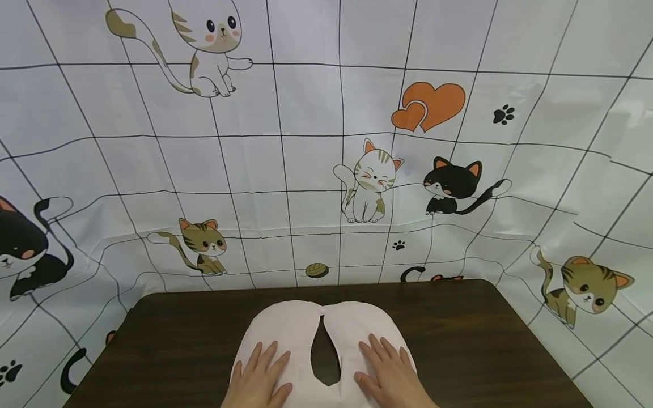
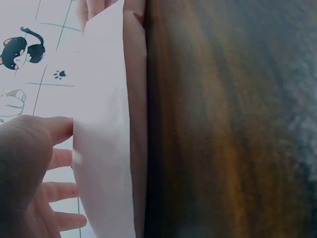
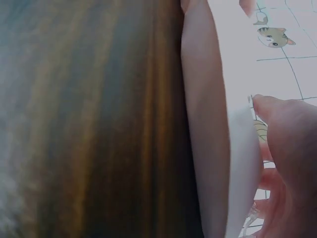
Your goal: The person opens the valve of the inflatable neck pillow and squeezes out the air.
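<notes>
A pale pinkish-white, rounded piece (image 1: 285,323) with a teardrop opening in its middle and a narrow slit at its far end lies flat on the dark wooden table. My left hand (image 1: 259,377) rests on its left half, fingers spread and fairly straight. On the right half lies my right hand (image 1: 390,371), also with spread fingers. In the left wrist view, the left hand's fingertips touch the top of the pale piece (image 2: 101,104), whose side edge shows below. The right wrist view has the right hand (image 3: 292,158) touching its upper surface. The near end is cut off by the frame.
The dark wood-grain table (image 1: 178,340) has rounded far corners. Behind it and at both sides hangs a white sheet (image 1: 306,102) with a black grid and printed cartoon cats, hearts and paw prints.
</notes>
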Demonstrator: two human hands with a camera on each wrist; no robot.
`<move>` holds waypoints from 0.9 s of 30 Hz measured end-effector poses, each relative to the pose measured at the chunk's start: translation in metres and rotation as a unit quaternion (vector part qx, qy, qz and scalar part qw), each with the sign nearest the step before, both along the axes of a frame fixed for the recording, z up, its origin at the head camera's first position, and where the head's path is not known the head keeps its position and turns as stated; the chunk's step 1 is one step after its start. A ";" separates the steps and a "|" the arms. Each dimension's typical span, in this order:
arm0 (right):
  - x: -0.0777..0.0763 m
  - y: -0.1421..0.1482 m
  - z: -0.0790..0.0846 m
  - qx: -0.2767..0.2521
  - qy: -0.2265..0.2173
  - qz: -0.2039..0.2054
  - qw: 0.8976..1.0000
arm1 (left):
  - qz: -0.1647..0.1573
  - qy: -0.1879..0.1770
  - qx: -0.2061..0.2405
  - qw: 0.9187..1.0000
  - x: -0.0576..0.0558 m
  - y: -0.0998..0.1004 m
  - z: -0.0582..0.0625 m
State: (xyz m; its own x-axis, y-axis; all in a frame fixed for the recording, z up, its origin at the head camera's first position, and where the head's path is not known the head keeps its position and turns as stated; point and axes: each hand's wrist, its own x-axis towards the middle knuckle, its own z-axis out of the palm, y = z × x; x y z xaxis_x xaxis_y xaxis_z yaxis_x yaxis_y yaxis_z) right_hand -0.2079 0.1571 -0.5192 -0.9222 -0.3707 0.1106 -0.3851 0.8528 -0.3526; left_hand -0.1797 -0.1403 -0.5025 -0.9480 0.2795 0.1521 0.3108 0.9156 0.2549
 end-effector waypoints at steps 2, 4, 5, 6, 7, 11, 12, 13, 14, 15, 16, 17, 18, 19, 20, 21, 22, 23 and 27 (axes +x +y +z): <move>0.000 0.000 -0.002 0.003 -0.001 0.002 1.000 | -0.001 -0.007 0.011 1.000 0.003 -0.001 -0.004; 0.000 0.000 -0.004 0.005 -0.001 0.004 1.000 | -0.004 -0.014 0.022 1.000 0.006 -0.003 -0.009; 0.000 0.000 -0.005 0.007 0.000 0.005 1.000 | -0.005 -0.019 0.028 0.999 0.007 -0.004 -0.011; 0.000 0.000 -0.005 0.008 0.000 0.007 1.000 | -0.006 -0.028 0.041 0.999 0.009 -0.005 -0.014; 0.000 0.000 -0.006 0.009 -0.002 0.008 1.000 | -0.007 -0.034 0.052 0.998 0.011 -0.007 -0.016; 0.000 0.000 -0.007 0.014 -0.009 0.009 1.000 | -0.012 -0.048 0.070 0.996 0.011 -0.009 -0.023; 0.000 0.000 -0.006 0.015 -0.012 0.008 1.000 | -0.013 -0.053 0.071 0.996 0.011 -0.009 -0.024; 0.000 -0.001 -0.006 0.017 -0.014 0.008 1.000 | -0.013 -0.055 0.067 0.996 0.010 -0.009 -0.024; 0.000 -0.001 -0.006 0.019 -0.018 0.007 1.000 | -0.013 -0.059 0.065 0.996 0.010 -0.009 -0.025; 0.000 -0.001 -0.006 0.020 -0.022 0.007 1.000 | -0.014 -0.066 0.064 0.996 0.010 -0.010 -0.026; 0.000 -0.001 -0.006 0.021 -0.026 0.006 0.999 | -0.015 -0.069 0.060 0.996 0.009 -0.010 -0.026; 0.001 -0.001 -0.005 0.022 -0.030 0.006 0.999 | -0.015 -0.068 0.053 0.996 0.008 -0.010 -0.026; 0.002 0.000 -0.005 0.023 -0.033 0.005 0.999 | -0.015 -0.069 0.050 0.996 0.008 -0.010 -0.025; 0.002 0.000 -0.005 0.023 -0.034 0.005 0.999 | -0.014 -0.072 0.049 0.996 0.008 -0.010 -0.025; 0.003 0.000 -0.005 0.023 -0.035 0.005 0.999 | -0.012 -0.070 0.042 0.997 0.008 -0.010 -0.025; 0.003 0.000 -0.006 0.021 -0.035 0.005 0.999 | -0.011 -0.064 0.030 0.997 0.008 -0.009 -0.024; 0.003 0.001 -0.005 0.021 -0.034 0.004 0.999 | -0.009 -0.063 0.032 0.997 0.008 -0.010 -0.026; 0.004 0.001 -0.005 0.020 -0.033 0.003 0.999 | -0.008 -0.059 0.028 0.998 0.008 -0.011 -0.027; 0.006 0.001 0.001 0.021 -0.024 -0.001 1.000 | -0.009 -0.042 0.020 0.999 0.012 -0.014 -0.032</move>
State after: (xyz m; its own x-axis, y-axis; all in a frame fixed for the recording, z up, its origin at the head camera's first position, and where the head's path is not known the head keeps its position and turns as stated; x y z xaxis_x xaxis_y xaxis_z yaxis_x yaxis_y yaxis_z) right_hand -0.2021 0.1583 -0.5187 -0.9269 -0.3718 0.0510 -0.3665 0.8679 -0.3353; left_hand -0.1682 -0.1543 -0.5349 -0.9526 0.2925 0.0834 0.3037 0.8988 0.3162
